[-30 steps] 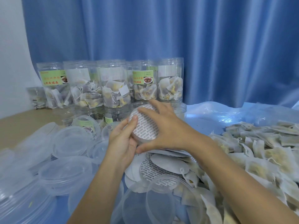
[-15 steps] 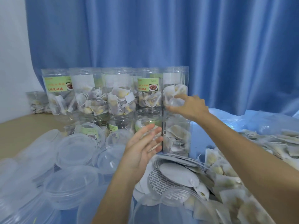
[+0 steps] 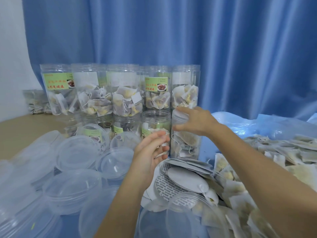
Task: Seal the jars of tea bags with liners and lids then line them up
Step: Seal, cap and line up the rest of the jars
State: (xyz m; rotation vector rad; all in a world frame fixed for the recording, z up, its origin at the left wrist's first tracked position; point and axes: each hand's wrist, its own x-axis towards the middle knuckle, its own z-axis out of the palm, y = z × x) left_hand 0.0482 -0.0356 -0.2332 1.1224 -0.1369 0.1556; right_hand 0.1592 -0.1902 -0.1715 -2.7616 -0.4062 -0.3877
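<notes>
- A pleated blue curtain (image 3: 188, 40) fills the back of the room; a strip of white wall (image 3: 10, 48) shows at the far left.
- The counter (image 3: 18, 129) is bare tan toward its far left edge; a blue plastic sheet (image 3: 243, 124) covers its right part.
- Jars (image 3: 125, 93) of tea bags stand stacked in two tiers along the counter's back, some with green labels.
- The right hand (image 3: 197, 121) grips the top of the jar in hand (image 3: 186, 143), fingers curled round its rim. This jar stands on the counter at the right end of the lower tier, beneath an upper jar, and holds tea bags.
- The left hand (image 3: 151, 152) hovers just left of that jar, fingers straight and slightly spread, holding nothing; whether it touches the jar I cannot tell.
- Next to it on the left stands an open jar (image 3: 155, 124) with a green label.
- Clear lids (image 3: 77, 152) lie heaped over the counter's left and near side.
- Round liners (image 3: 181, 181), white with grey print, lie piled near the front, before the held jar.
- Loose tea bags (image 3: 283, 152) spread over the right side to the edge.
</notes>
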